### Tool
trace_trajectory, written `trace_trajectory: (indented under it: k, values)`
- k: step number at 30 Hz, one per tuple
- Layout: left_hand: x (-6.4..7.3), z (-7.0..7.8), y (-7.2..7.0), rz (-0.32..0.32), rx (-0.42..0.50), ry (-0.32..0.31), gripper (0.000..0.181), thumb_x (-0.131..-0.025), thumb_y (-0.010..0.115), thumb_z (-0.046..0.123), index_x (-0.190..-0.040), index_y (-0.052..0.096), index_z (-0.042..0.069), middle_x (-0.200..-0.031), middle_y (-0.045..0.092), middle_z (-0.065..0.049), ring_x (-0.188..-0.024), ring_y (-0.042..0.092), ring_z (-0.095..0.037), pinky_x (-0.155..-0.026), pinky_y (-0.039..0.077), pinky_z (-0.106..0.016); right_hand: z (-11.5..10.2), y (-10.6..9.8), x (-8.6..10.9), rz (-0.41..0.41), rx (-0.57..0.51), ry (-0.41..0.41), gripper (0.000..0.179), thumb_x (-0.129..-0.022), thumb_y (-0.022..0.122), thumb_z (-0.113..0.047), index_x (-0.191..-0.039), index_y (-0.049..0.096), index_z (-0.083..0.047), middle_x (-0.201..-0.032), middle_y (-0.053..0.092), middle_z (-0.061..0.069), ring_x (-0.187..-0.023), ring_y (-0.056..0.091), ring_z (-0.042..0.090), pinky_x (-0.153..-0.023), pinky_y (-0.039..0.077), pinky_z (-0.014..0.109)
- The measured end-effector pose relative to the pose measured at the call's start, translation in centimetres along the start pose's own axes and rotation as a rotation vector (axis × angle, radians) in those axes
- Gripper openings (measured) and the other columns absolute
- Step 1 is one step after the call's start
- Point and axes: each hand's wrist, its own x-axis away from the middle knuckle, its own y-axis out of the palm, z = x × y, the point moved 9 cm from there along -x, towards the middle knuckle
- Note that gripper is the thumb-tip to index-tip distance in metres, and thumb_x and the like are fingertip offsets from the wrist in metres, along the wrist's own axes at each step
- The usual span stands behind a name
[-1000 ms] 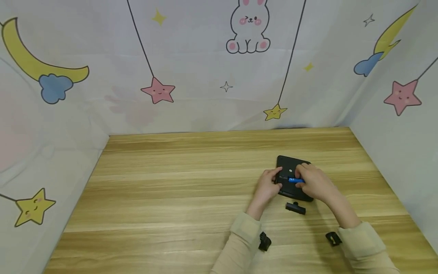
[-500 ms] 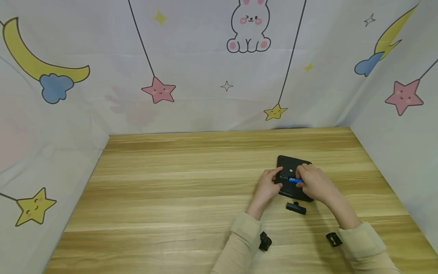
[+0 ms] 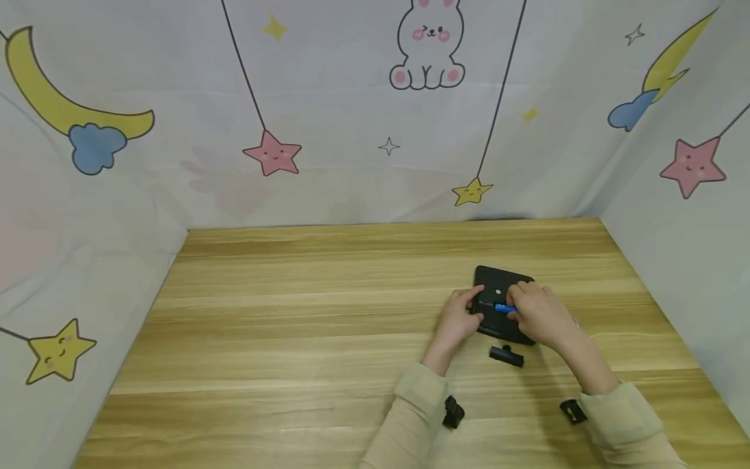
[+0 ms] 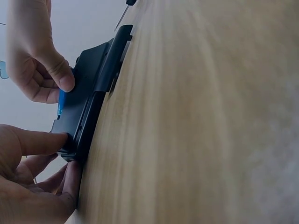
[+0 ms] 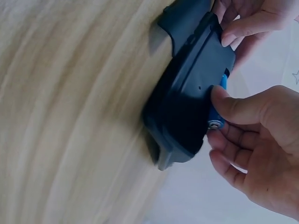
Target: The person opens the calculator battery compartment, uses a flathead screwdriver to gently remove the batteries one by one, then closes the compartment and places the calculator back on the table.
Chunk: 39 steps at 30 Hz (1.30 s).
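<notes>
A flat black device (image 3: 491,277) lies on the right part of the wooden table, with a small round light spot on its upper face. My left hand (image 3: 459,320) grips its left edge, thumb and fingers on either side. My right hand (image 3: 541,316) pinches a blue battery (image 5: 216,116) at the device's upper face. In the right wrist view, the metal end of the battery shows between thumb and fingers, and its other end reaches a dark slot. From the left wrist, part of the battery (image 4: 61,100) is hidden by the right thumb.
A short black rounded bar (image 3: 506,355) lies just in front of the device. Small black pieces (image 3: 453,412) show at both sleeve cuffs. White printed cloth (image 3: 328,117) walls in the back and sides of the table (image 3: 281,326).
Both hands stay almost where they were on the device and battery. The right hand's fingers have shifted very slightly, and a little less of the battery shows.
</notes>
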Motion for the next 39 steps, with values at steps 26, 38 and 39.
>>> trace_trajectory:
  k: [26,38,39]
  values:
    - [0.1,-0.1,0.0,-0.002,0.009,-0.006,0.055,-0.084,0.067,0.001,-0.133,0.059,0.025,-0.126,0.058,-0.003,-0.103,0.054,-0.014,-0.079,0.045,-0.023,0.0,-0.4,0.3,-0.009,-0.004,0.01,0.021,-0.076,0.079,-0.015,-0.08,0.059,-0.009,-0.074,0.056,0.0,-0.066,0.047,0.015,-0.059,0.036,0.031]
    - [0.1,-0.1,0.0,0.003,0.009,-0.007,0.055,-0.084,0.067,0.001,-0.133,0.059,0.025,-0.127,0.058,-0.004,-0.104,0.055,-0.015,-0.081,0.045,-0.023,0.0,-0.2,1.1,0.024,-0.014,0.023,0.017,-0.077,0.076,-0.014,-0.086,0.063,-0.007,-0.072,0.053,-0.001,-0.062,0.042,0.011,-0.056,0.031,0.025]
    - [0.1,-0.1,0.0,0.004,0.015,-0.008,0.055,-0.083,0.067,0.0,-0.133,0.059,0.024,-0.127,0.058,-0.004,-0.104,0.055,-0.015,-0.08,0.045,-0.024,0.0,-0.2,1.2,0.029,-0.015,0.023,0.017,-0.076,0.076,-0.013,-0.086,0.063,-0.007,-0.073,0.053,-0.001,-0.062,0.042,0.011,-0.055,0.031,0.025]
